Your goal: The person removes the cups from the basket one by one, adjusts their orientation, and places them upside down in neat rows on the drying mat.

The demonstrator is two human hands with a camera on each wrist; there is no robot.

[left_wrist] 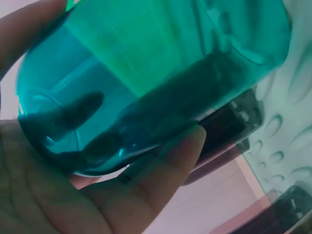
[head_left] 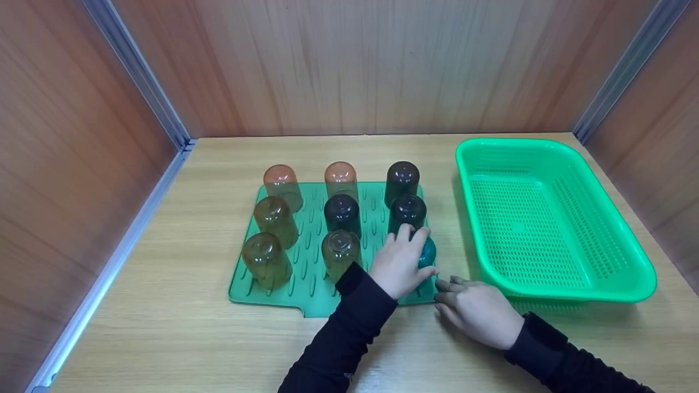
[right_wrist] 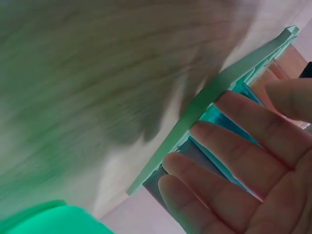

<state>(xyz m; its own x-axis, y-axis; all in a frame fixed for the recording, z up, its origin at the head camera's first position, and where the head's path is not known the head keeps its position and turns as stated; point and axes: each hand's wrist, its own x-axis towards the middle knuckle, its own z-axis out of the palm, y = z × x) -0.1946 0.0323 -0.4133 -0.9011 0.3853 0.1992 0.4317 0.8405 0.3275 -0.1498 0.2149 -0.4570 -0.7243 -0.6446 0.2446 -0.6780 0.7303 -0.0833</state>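
Teal cup (head_left: 427, 252) stands upside down at the near right corner of the green drying mat (head_left: 306, 297), and the left hand (head_left: 400, 263) has its fingers and thumb curled round it; the left wrist view shows the thumb (left_wrist: 161, 183) pressed against the glass-like wall. Nearest of all, the right hand (head_left: 476, 308) lies flat on the tabletop (head_left: 164, 327) with its fingers straight, holding nothing, fingertips just at the mat's near right corner. That flat hand looks well placed to pin the mat, so the cup can probably come off without dragging the mat along. A straight lift seems wise, since a dark cup (head_left: 407, 212) stands just beyond, touching or nearly so. Further left, olive, dark and orange cups fill the other places. To the right and farther back sits the green basket (head_left: 628, 284).
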